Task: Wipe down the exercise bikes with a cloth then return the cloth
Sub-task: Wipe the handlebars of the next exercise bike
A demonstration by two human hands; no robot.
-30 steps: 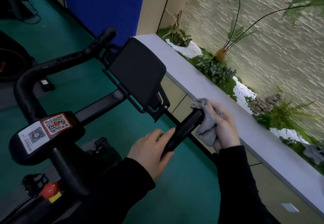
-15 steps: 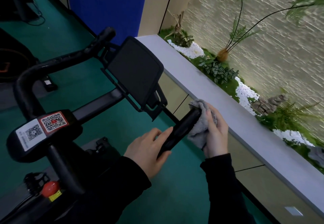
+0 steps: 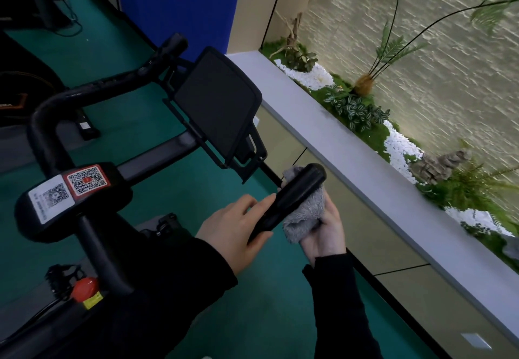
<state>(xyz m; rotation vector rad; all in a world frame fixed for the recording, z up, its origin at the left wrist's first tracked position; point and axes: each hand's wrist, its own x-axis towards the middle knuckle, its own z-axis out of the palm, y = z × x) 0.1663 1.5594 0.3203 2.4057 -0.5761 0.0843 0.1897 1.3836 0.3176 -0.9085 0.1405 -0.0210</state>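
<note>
A black exercise bike fills the left of the view, with a dark console screen (image 3: 216,105) and a stem pad (image 3: 70,192) bearing two QR stickers. Its right handlebar grip (image 3: 295,195) points up and to the right. My left hand (image 3: 236,226) holds the lower part of that grip, thumb under it and fingers along its side. My right hand (image 3: 325,232) cups a grey fluffy cloth (image 3: 306,212) against the underside of the grip. A bit of cloth shows behind the grip's tip.
The left handlebar (image 3: 112,83) curves off to the far left. A red knob (image 3: 84,288) sits low on the frame. A grey ledge (image 3: 365,162) with plants and white pebbles runs close on the right. Green floor (image 3: 266,302) lies below.
My right hand has slid the cloth from the grip's tip down and under the grip, turning palm up. The left hand has kept its hold.
</note>
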